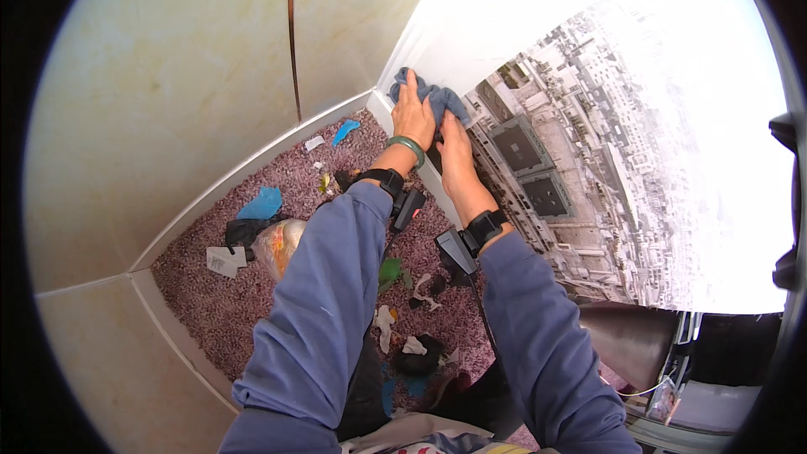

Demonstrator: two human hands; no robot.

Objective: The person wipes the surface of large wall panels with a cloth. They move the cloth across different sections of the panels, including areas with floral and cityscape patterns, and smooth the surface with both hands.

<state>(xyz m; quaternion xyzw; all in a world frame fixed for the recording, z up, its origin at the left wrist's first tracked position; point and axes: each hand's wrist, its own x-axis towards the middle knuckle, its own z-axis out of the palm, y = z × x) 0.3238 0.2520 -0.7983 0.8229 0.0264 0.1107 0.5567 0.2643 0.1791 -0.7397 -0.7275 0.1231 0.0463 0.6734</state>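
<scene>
A blue-grey cloth (446, 99) lies bunched against the white wall surface near the corner, just left of a large black-and-white city picture (586, 170). My left hand (413, 116), with a green bangle at its wrist, presses flat on the cloth with fingers spread. The fingertips of my right hand (455, 148) touch the cloth's lower edge beside the picture's dark border. Both wrists carry black straps with small devices. Neither hand is seen to close around the cloth.
Below, a purple speckled carpet (195, 302) bears scattered scraps, a clear plastic bag (271, 249), blue pieces (260, 203), a white paper (226, 261) and a green piece (389, 272). White skirting (252, 170) edges the tan walls. A metallic cylindrical object (630, 340) stands at the lower right.
</scene>
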